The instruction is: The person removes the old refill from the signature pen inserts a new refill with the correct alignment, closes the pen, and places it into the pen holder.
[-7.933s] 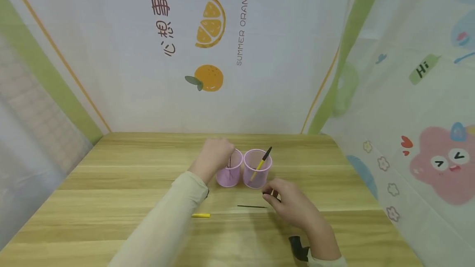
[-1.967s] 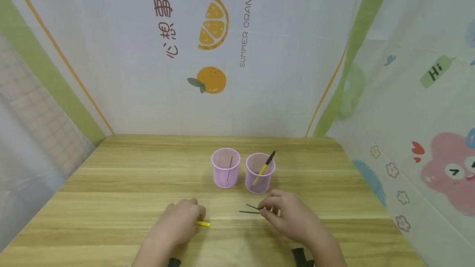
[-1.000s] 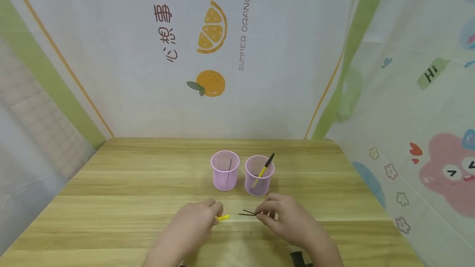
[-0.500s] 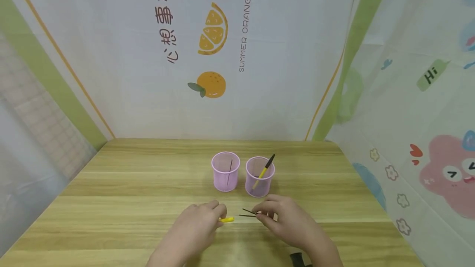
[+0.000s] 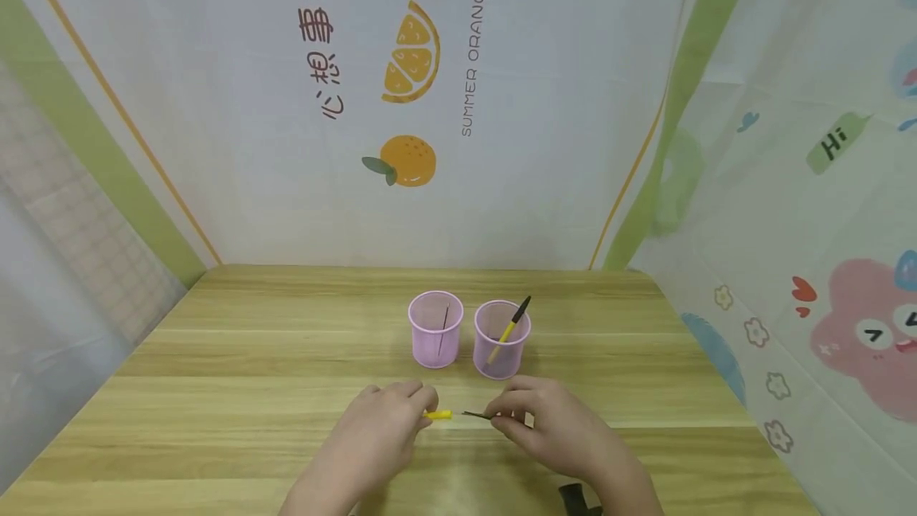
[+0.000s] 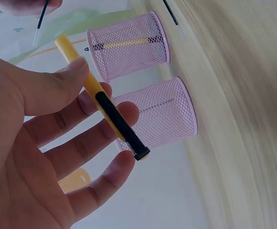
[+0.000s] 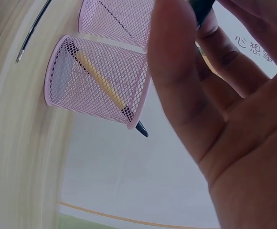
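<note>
My left hand (image 5: 380, 428) holds a yellow pen barrel (image 6: 93, 83) with a black clip, thumb and fingers pinching it. Its yellow end points right, toward my right hand (image 5: 555, 424). Between the right thumb and fingertips is a thin dark pen refill (image 6: 42, 19) with a clear tip, pointing left. A dark piece (image 7: 203, 10) also shows between those fingertips; its kind is unclear. The barrel's end and the refill's tip are close together, with a small gap. Another refill (image 7: 32, 34) lies on the table below.
Two pink mesh cups stand behind the hands. The left cup (image 5: 435, 350) holds a thin dark refill (image 5: 444, 325); the right cup (image 5: 497, 363) holds a yellow and black pen (image 5: 510, 330) leaning right. A patterned cloth (image 5: 544, 181) hangs behind the wooden table (image 5: 251, 357).
My left hand has left the left cup, picked up the yellow barrel from the table and brought it right. The right hand's refill now appears almost in line with the barrel.
</note>
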`<action>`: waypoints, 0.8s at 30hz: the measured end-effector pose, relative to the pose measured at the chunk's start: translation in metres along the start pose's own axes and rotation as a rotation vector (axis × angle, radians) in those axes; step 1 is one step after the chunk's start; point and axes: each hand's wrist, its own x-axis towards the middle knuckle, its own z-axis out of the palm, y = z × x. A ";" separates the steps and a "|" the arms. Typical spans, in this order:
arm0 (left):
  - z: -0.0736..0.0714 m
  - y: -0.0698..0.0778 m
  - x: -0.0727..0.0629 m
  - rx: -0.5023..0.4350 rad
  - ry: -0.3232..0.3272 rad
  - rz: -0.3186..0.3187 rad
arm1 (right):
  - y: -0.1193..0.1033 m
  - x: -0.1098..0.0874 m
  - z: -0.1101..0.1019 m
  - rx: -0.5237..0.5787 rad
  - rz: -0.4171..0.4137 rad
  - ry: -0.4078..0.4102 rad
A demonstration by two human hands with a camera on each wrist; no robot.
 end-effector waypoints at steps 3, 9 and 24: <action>-0.001 -0.001 0.000 -0.003 -0.001 0.006 | -0.001 0.000 -0.001 0.001 -0.005 -0.003; 0.000 -0.002 0.001 -0.008 0.007 0.015 | -0.001 0.000 -0.002 -0.003 -0.006 -0.014; -0.006 0.001 0.002 -0.012 0.058 0.037 | 0.002 -0.001 -0.006 0.016 0.034 -0.038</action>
